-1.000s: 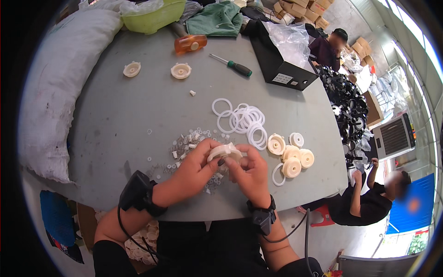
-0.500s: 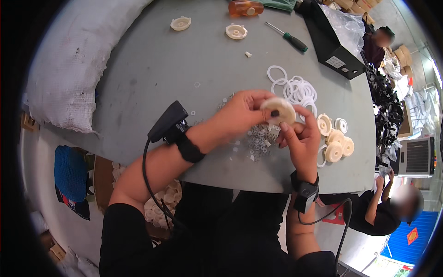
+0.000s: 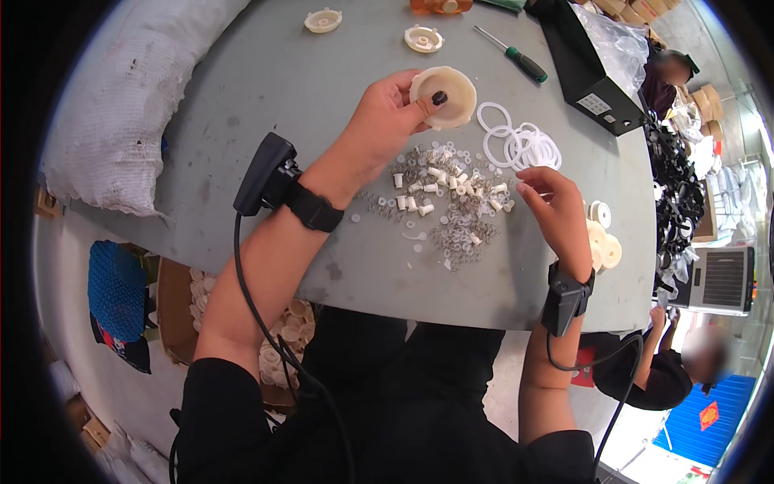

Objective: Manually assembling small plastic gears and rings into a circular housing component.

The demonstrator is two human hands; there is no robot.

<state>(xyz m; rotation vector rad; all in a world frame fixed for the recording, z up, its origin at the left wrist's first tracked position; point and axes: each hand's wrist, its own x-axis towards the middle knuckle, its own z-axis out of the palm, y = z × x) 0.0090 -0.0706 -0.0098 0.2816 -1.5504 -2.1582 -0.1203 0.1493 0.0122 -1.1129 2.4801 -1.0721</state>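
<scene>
A round cream plastic cap (image 3: 458, 90) is gripped in my left hand (image 3: 385, 113), its hollow side up and the thumb pressed inside. The cap is held above the table, beyond a heap of small white plastic sleeves (image 3: 455, 184) mixed with little metal springs (image 3: 415, 168) and small washers. Off to the right of that heap is my right hand (image 3: 558, 216), fingers loosely bent and apart, with nothing visible in it. Just beyond its fingertips lies a pile of white sealing rings (image 3: 532, 149). More cream caps (image 3: 611, 252) sit partly hidden behind the right hand.
Two cream caps, one farther left (image 3: 323, 21) and one nearer the middle (image 3: 424, 39), lie at the back. A green-handled screwdriver (image 3: 526, 64) rests beside a black box (image 3: 597, 93). A white woven sack (image 3: 133, 105) fills the left side. Two people are at the right.
My hands have come apart. The left has carried the cap forward and tilted its hollow side up; the right has let go and moved right. The heap of white sleeves is now uncovered.
</scene>
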